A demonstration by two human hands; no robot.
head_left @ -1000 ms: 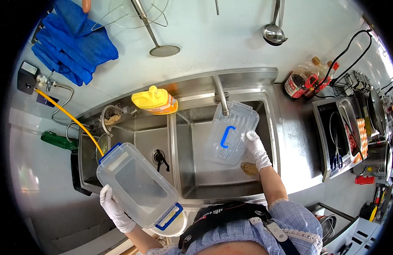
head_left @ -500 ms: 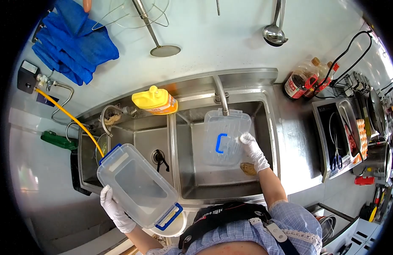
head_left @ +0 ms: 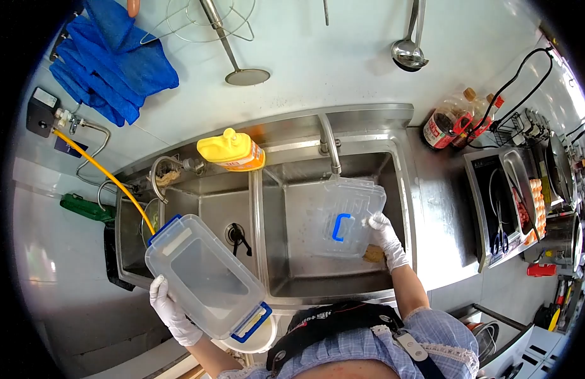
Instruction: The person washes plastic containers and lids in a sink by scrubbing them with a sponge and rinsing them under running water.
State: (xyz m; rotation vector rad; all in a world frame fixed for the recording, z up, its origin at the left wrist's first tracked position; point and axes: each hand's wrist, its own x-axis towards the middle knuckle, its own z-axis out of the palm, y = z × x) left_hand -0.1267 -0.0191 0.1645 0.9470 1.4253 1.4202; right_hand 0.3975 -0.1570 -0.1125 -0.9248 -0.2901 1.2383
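Note:
My left hand (head_left: 171, 309), in a white glove, grips the side of a clear plastic storage box (head_left: 207, 275) with blue latches. The box is tilted over the front of the left-hand basins. My gloved right hand (head_left: 387, 239) is closed on the right edge of a clear plastic lid (head_left: 355, 202) with a blue handle. That lid is held in the right sink basin (head_left: 292, 259), below the tap (head_left: 331, 142). Partly covered by the lid and hand is a brownish pad (head_left: 372, 254); its kind is unclear.
A yellow jug (head_left: 232, 150) stands behind the basin divider. To the left, a yellow hose (head_left: 106, 174) runs down into the sink. On the right counter are bottles (head_left: 447, 120) and a dark tray with scissors (head_left: 501, 240). A white bucket (head_left: 257, 338) sits below the box.
My right hand has moved the lid a little to the right and toward me, tilting it. My left hand and the box have hardly moved.

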